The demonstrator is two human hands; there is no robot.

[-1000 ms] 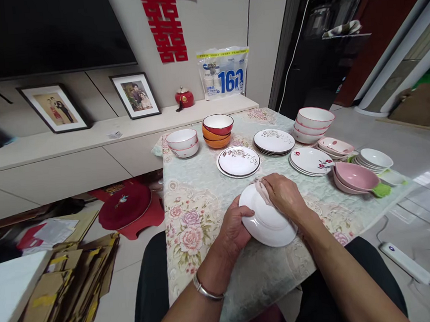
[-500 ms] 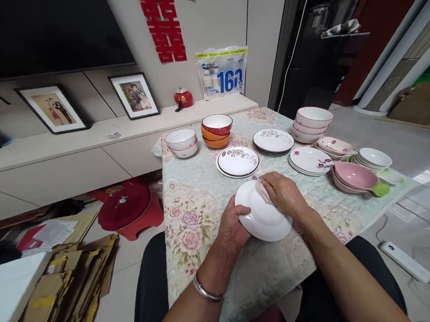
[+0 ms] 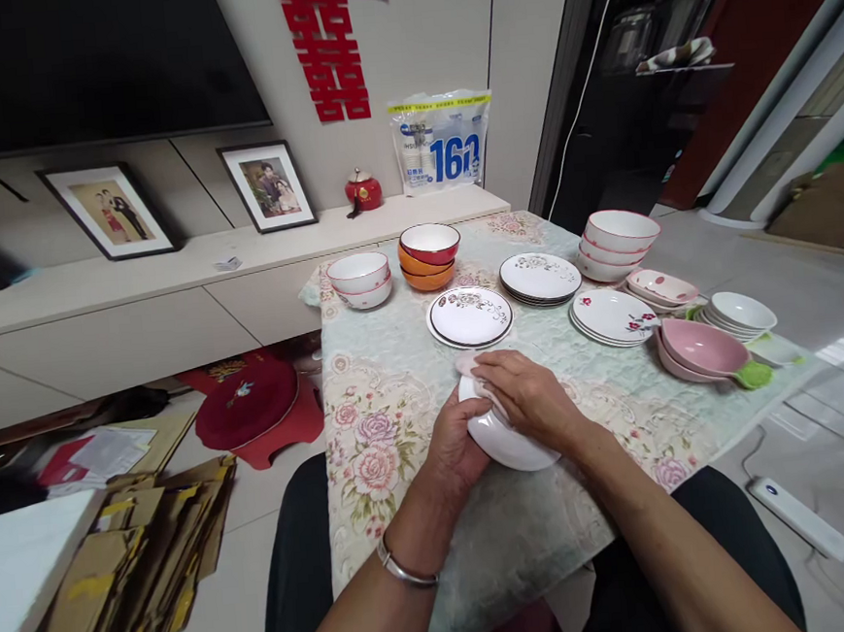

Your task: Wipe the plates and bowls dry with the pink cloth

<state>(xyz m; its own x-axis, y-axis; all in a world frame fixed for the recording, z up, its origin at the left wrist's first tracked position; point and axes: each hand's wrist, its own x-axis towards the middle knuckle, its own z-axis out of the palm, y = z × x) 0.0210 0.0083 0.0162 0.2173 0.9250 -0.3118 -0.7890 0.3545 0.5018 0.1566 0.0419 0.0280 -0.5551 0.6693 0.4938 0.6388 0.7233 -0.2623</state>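
Landmark: nearer brown-flowered plates (image 3: pixel 470 314). White plate (image 3: pixel 511 442) is on the person's side of the landmark, held tilted; contact of its lower edge with tablecloth (image 3: pixel 370 398) cannot be determined. Left hand (image 3: pixel 462 441) grips its left edge, thumb over the face. Right hand (image 3: pixel 527 397) holds pale cloth (image 3: pixel 467 363) pressed against the plate, fingers together. Orange bowls (image 3: pixel 428 278) sit just beyond the landmark; red-flowered plates (image 3: pixel 612 316) lie to its right.

Left grip (image 3: pixel 455 440) holding white plate (image 3: pixel 511 445), right grip (image 3: pixel 527 395) pressing pale cloth (image 3: pixel 468 363) to it, bowls (image 3: pixel 430 279) beyond
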